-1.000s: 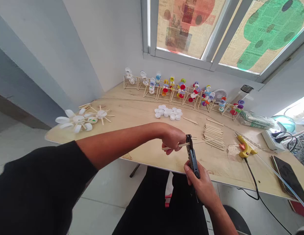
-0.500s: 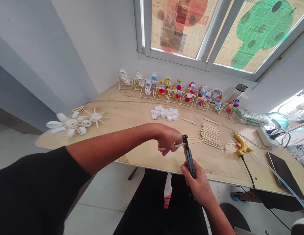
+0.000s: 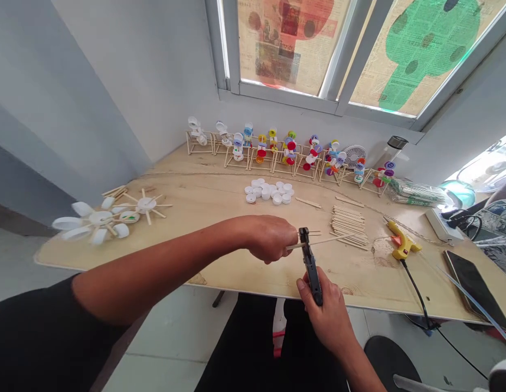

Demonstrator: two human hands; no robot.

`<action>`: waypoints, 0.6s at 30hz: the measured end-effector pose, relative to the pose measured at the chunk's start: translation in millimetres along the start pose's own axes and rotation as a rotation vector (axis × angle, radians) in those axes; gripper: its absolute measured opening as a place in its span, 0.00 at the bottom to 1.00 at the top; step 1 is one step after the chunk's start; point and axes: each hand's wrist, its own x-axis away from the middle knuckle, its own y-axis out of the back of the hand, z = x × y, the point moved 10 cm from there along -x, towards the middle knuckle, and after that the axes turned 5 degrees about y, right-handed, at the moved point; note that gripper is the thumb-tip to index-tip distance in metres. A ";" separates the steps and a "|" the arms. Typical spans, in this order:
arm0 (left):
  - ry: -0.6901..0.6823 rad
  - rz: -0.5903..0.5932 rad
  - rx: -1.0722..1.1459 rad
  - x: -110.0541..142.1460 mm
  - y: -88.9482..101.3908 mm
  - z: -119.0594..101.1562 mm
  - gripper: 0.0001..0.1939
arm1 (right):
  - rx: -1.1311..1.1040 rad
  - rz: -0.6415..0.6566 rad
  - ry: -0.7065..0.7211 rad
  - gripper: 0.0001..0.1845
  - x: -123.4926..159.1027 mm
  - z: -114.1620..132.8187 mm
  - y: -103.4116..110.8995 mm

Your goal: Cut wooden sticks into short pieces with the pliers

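Observation:
My left hand (image 3: 273,239) is closed around a thin wooden stick (image 3: 328,239), reaching across from the left with its back turned up. The stick runs rightward between the jaws of a black plier-like tool (image 3: 312,269), and its far end lies over the pile of sticks. Wrapped round the tool's handles near the table's front edge is my right hand (image 3: 328,313). The jaws point away from me, just beside my left fingers. How many sticks my left fingers hold is hidden.
White bottle caps (image 3: 269,191) lie mid-table, with a pile of wooden sticks (image 3: 349,223) to their right. Farther right are a yellow glue gun (image 3: 403,242) and a phone (image 3: 473,283). Small cap-wheel models (image 3: 261,152) line the back; white cap wheels (image 3: 101,219) lie left.
My left hand has turned and slid closer to the tool's jaws, so less stick shows on its left. The tool stays around the stick. The camera view has shifted slightly.

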 end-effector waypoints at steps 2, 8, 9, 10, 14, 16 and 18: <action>0.004 -0.035 -0.026 1.9 3.4 -0.7 0.10 | -0.007 -0.007 0.002 0.14 -0.8 -0.7 -0.7; 0.068 -0.112 -0.092 5.3 4.9 3.1 0.11 | -0.070 -0.022 -0.018 0.14 -5.0 -6.4 -3.7; 0.078 -0.127 -0.101 5.5 4.7 3.5 0.10 | -0.083 -0.024 -0.020 0.14 -5.8 -7.1 -4.3; 0.091 -0.142 -0.109 5.6 4.6 4.3 0.10 | -0.096 -0.026 -0.020 0.13 -6.7 -7.5 -4.9; 0.141 -0.191 -0.136 4.8 2.2 7.7 0.10 | -0.128 -0.047 -0.014 0.12 -9.6 -7.9 -5.7; 0.162 -0.212 -0.135 3.9 -1.4 9.6 0.09 | -0.129 -0.056 -0.025 0.12 -10.4 -9.2 -5.8; 0.179 -0.248 -0.108 2.8 -6.2 11.2 0.09 | -0.130 -0.059 -0.040 0.12 -10.6 -11.0 -6.3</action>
